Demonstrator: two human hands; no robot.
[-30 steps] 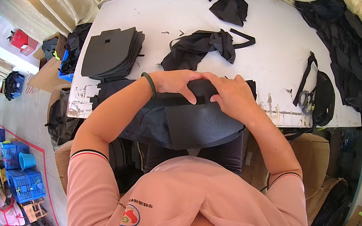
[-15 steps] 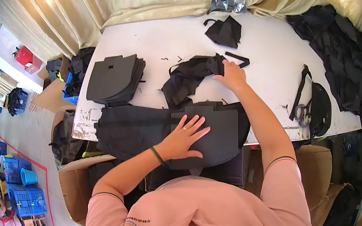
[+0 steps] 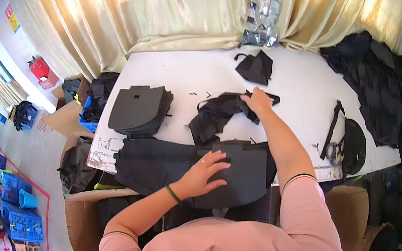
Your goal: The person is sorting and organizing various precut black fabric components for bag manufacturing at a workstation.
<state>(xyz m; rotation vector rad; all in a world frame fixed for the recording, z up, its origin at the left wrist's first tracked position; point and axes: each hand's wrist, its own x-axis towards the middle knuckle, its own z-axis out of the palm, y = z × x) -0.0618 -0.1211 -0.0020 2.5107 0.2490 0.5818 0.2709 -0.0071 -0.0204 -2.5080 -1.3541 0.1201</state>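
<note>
My left hand (image 3: 203, 175) lies with spread fingers on a stiff black panel (image 3: 243, 174) at the table's near edge. Beneath and to the left of that panel stretches a wide piece of black fabric (image 3: 156, 159). Farther out, my right hand (image 3: 259, 101) closes its thumb and fingers on the right end of a crumpled black fabric piece (image 3: 218, 116); the fingertips are partly hidden. Just beyond it sits a small folded black piece (image 3: 255, 68). A stack of black panels (image 3: 138, 109) rests toward the left side of the table.
On the white table (image 3: 310, 87), a black pouch with a strap (image 3: 354, 146) lies at the right beside scissors (image 3: 334, 152). A large heap of black pieces (image 3: 387, 90) covers the right end. Clear plastic bags (image 3: 261, 21) stand by the curtain. Cardboard boxes (image 3: 88, 209) flank the near side.
The view has tilted, so the table appears lower. My right hand has closed more around the end of the crumpled fabric. My left hand stays on the panel.
</note>
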